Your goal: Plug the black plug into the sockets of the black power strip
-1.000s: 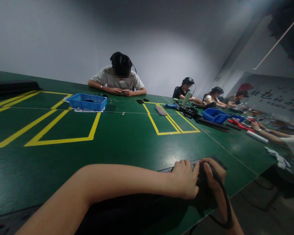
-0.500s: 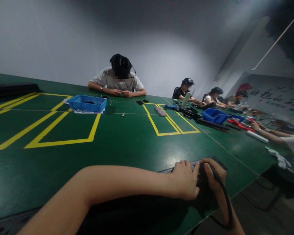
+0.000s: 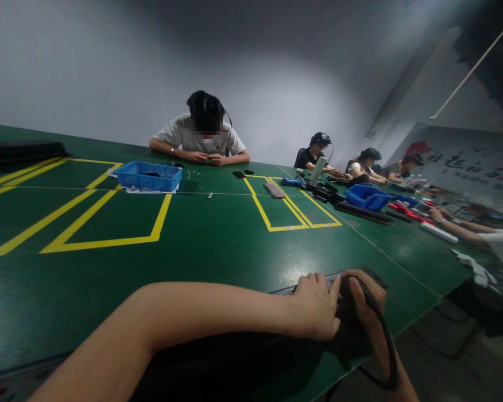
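Now, left hand (image 3: 316,307): laid with its back upward over a long flat dark panel (image 3: 284,290), fingers bent; pinching or only pressing, cannot tell from this view.
Right hand (image 3: 370,293): curled around the upper end of a thick black cable-like loop (image 3: 390,352), thumb toward the left fingers; palm side partly hidden.
Black loop: bending down in front of the right wrist and hanging near the table edge.
Small dark part (image 3: 346,307): between the two hands, near the right end of the panel; exact shape lost in shadow, direct contact with the left fingertips probable.
Panel: on the near side of the broad green tabletop (image 3: 218,251), right corner just beyond the right hand.
Good handling, as a judgement: press the panel steadily with the left hand, guide only with the right, and leave some slack in the loop, so as not to drag the small part sideways.
Possible trouble: fingers covering the work point, poor light under the hands; better to tilt the wrist a little for a clear look.
Across the table: a shallow blue plastic bin (image 3: 148,180) over yellow tape lines (image 3: 113,243), well apart from both hands.
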A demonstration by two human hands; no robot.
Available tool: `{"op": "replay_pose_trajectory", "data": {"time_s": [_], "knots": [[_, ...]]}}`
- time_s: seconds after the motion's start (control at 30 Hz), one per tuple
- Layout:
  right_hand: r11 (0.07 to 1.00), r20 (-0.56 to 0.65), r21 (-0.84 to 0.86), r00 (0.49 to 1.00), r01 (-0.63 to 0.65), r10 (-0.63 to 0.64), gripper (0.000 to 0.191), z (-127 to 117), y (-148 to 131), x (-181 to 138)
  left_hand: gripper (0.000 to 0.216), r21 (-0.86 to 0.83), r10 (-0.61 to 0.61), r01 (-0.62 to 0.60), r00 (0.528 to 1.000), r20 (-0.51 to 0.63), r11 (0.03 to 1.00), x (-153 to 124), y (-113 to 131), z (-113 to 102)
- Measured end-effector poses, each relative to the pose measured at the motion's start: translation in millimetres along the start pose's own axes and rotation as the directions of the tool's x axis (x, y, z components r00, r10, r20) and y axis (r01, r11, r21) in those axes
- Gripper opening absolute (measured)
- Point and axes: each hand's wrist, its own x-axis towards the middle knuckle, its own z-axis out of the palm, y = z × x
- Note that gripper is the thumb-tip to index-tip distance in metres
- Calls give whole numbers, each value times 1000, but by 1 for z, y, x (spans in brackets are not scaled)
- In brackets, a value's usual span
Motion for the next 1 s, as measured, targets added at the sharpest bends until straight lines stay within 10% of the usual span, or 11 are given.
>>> {"op": "replay_pose_trajectory", "data": {"time_s": [1.0], "knots": [[1000,20,-4,999,-26,26,28,-2,-6,1,75,-3,8,-8,1000,11,1000,1,0,-2]]}}
